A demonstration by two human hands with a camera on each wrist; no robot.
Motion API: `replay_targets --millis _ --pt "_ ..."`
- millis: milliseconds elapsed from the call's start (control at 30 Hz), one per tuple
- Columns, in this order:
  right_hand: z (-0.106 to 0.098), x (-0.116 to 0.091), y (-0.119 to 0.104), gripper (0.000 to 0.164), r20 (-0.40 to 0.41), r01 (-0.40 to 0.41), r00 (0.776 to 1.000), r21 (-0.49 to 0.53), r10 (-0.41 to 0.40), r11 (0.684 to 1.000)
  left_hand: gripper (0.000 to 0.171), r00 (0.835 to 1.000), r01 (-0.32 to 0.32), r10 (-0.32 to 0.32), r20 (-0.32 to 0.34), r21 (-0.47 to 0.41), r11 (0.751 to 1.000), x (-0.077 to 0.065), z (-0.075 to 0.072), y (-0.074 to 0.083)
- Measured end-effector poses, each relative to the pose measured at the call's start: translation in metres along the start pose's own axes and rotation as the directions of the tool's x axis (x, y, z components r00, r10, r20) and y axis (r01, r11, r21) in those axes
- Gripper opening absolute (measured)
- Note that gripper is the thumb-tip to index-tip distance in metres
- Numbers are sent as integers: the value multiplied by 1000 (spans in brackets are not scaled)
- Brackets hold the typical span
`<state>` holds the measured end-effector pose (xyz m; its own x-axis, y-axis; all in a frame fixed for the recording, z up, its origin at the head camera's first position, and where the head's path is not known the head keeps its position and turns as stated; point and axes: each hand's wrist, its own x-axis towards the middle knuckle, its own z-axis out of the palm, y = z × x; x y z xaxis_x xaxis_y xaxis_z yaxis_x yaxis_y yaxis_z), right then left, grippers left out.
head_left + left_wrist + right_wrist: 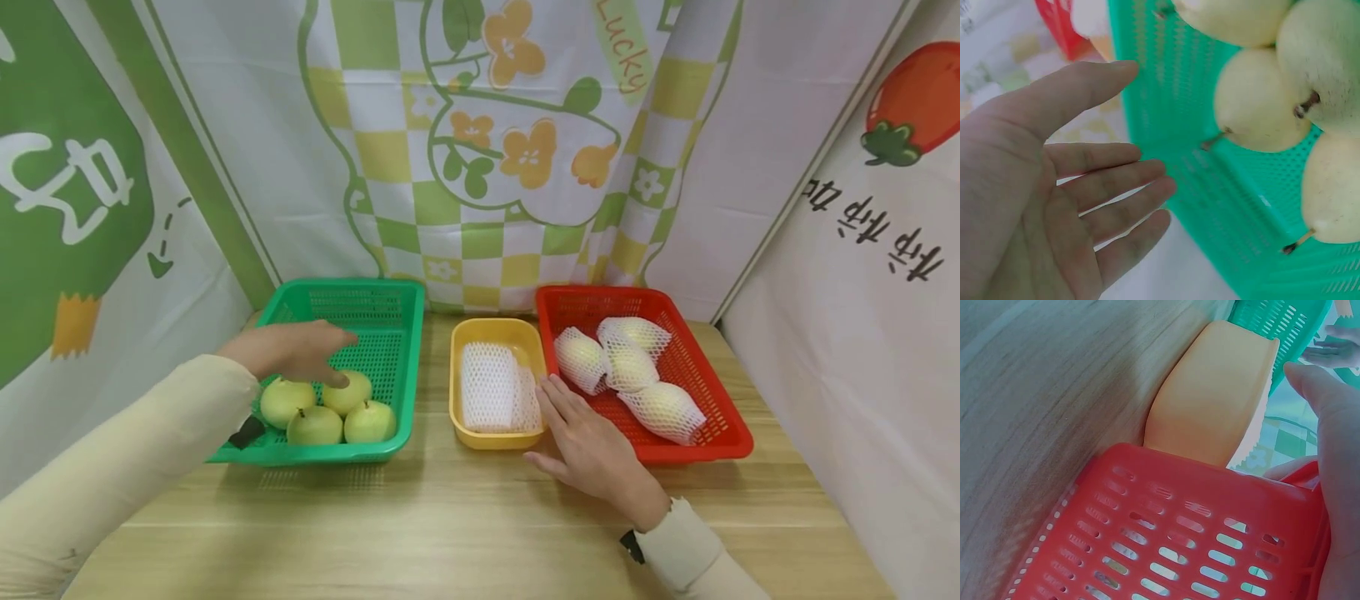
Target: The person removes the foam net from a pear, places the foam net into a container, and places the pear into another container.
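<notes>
My left hand [300,350] hovers over the green basket [386,346], its fingers extended and the palm holding nothing. Below it, several yellow-green pears [371,422] sit in the basket's near half; the left wrist view shows their dark stems beside the spread fingers [1122,187]. My right hand [588,446] reaches across the near left corner of the red basket [697,452], fingers straight, with the fingertips at the edge of the yellow tub [495,440]. White foam net sleeves [487,387] lie stacked in that tub. Only part of the right hand shows in the right wrist view.
In the red basket lie several pears in white foam nets [663,410]. All three containers stand in a row on a wood-grain table [450,525]. A patterned cloth [480,242] hangs behind them, and printed panels close off both sides.
</notes>
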<state>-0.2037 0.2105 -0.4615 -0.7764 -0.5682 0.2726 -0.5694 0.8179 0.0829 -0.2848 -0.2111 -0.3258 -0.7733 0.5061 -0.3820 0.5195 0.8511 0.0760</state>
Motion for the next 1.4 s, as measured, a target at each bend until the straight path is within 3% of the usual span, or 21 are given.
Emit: replay_targets --millis 133,267,400,533,800,1033,1167,1267,1400 --pt "0 0 0 96 4 -6 1000 4 6 1000 79 995 -72 70 -64 -29 997 -24 2 20" --pt "-1 0 0 96 2 -12 1000 6 12 1000 83 984 -144 137 -118 -51 988 -41 17 42" --pt "0 0 0 96 -1 -8 1000 10 8 1000 88 960 -217 205 -189 -40 975 -48 41 57" --pt "0 0 0 96 -4 -2 1000 6 2 1000 92 930 -245 230 -287 -16 969 -47 67 69" --pt "1 -1 1 94 -13 5 1000 -4 -5 1000 94 827 -207 216 -519 77 975 -27 113 84" --pt "1 0 0 94 -6 8 1000 11 -8 1000 94 812 -70 150 -564 162 984 -12 139 89" --pt "-2 1 1 96 20 1 1000 58 -2 998 95 790 -25 143 -596 202 979 -7 144 89" --pt "-8 1 5 100 85 -25 996 183 10 983 94 771 -21 151 -619 212 977 -4 146 89" --pt "-27 -2 12 102 199 -112 979 382 37 917 93 760 -26 177 -625 243 970 0 149 91"
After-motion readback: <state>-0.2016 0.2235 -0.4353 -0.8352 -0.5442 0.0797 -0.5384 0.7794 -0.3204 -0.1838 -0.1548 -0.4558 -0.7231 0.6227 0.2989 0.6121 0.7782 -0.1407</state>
